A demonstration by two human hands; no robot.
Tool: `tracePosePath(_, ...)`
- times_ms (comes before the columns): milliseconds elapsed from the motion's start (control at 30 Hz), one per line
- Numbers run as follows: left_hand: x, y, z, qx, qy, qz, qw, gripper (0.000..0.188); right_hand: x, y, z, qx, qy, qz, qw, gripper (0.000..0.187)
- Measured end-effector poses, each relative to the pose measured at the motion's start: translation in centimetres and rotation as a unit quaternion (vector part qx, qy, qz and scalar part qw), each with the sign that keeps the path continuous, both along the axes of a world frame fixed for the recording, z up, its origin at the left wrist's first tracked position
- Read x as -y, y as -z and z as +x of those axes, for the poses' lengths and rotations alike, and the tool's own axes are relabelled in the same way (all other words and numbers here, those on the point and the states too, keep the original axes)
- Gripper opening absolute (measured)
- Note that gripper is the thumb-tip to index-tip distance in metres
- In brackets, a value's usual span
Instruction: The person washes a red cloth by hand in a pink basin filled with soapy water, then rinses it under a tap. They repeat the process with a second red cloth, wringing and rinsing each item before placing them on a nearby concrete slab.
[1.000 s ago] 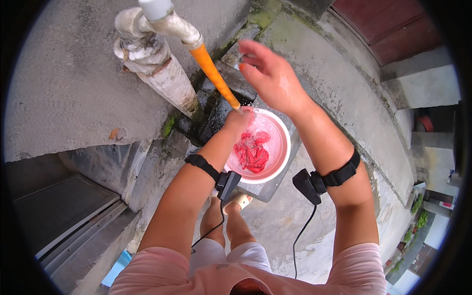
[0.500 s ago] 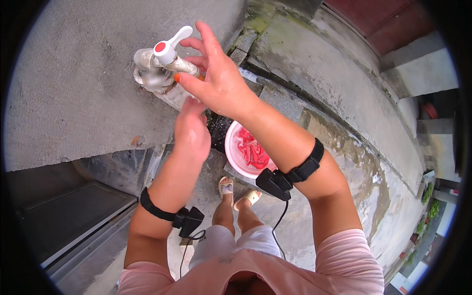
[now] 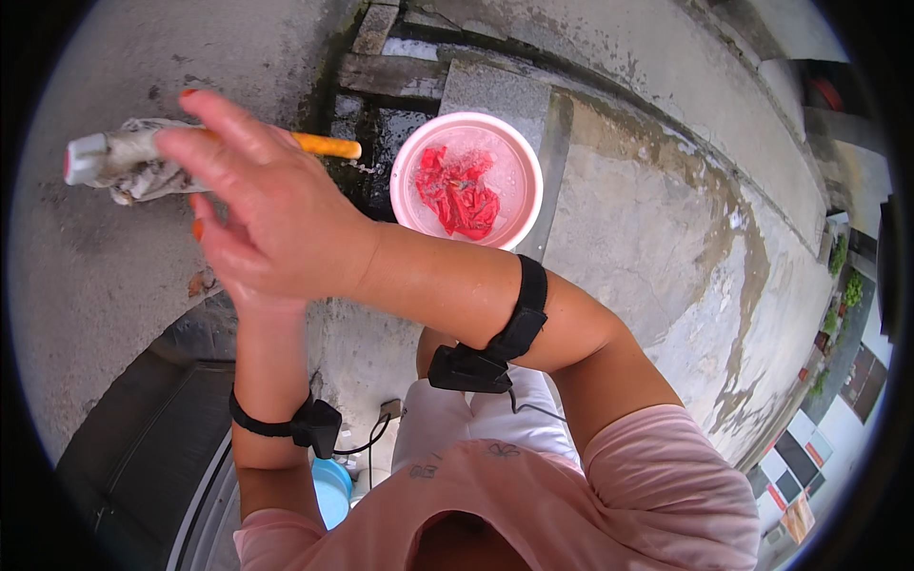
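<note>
A wall tap (image 3: pixel 135 152) juts out at the left, with a white handle (image 3: pixel 88 159), pale wrapping on its body and an orange-yellow spout (image 3: pixel 328 146). My right hand (image 3: pixel 286 214) is stretched across the tap with its fingers apart. It covers the tap's middle; whether it touches the metal cannot be made out. My left hand (image 3: pixel 269 303) lies beneath the right, its fingers mostly hidden. A little water shows by the spout's end. Right of the spout stands a pink basin (image 3: pixel 536 176) with water and crumpled red cloth (image 3: pixel 464 195) in it.
A wet stone drain channel (image 3: pixel 395 76) runs behind the basin. Dark panels (image 3: pixel 143 457) lie at the lower left, near a light-blue container (image 3: pixel 331 490). Concrete ground (image 3: pixel 647 247) spreads to the right. Black straps with small devices and cables circle both forearms.
The view has shifted, with the tap now further left and the whole basin visible. My right hand has come down over my left. The spout now shows clear of the hands.
</note>
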State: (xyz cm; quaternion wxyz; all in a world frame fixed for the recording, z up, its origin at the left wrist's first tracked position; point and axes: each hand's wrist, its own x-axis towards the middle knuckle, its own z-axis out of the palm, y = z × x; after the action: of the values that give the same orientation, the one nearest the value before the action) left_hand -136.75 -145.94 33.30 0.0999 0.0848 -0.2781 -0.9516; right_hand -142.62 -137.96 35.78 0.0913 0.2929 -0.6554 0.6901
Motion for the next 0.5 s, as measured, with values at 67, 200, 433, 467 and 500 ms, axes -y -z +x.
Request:
tracePosePath(67, -0.8, 6.4, 0.4, 0.173, 0.034, -0.033, 0.984, 0.053, -2.5, 6.8, -0.2, 0.124, -0.013, 0.01, 0.992, 0.043)
tracePosePath(200, -5.8, 20.7, 1.2, 0.474, 0.095, -0.047, 0.874, 0.056, -12.2, 24.0, 2.8, 0.331, 0.036, 0.332, 0.883, 0.034)
tracePosePath(433, -11.8, 37.1, 1.1, 0.514, 0.254, -0.123, 0.81, 0.064, -21.5, 47.9, 3.3, 0.431, 0.23, 0.379, 0.786, 0.052)
tracePosePath(467, -12.4, 38.4, 0.8, 0.548, 0.257, -0.123, 0.786, 0.061, -20.7, 48.9, 2.9, 0.458, 0.282, 0.306, 0.786, 0.056)
tracePosePath(500, -12.2, 39.3, 0.4, 0.556, 0.274, -0.068, 0.782, 0.06, -19.6, 49.0, 3.1, 0.568, 0.132, 0.269, 0.767, 0.059)
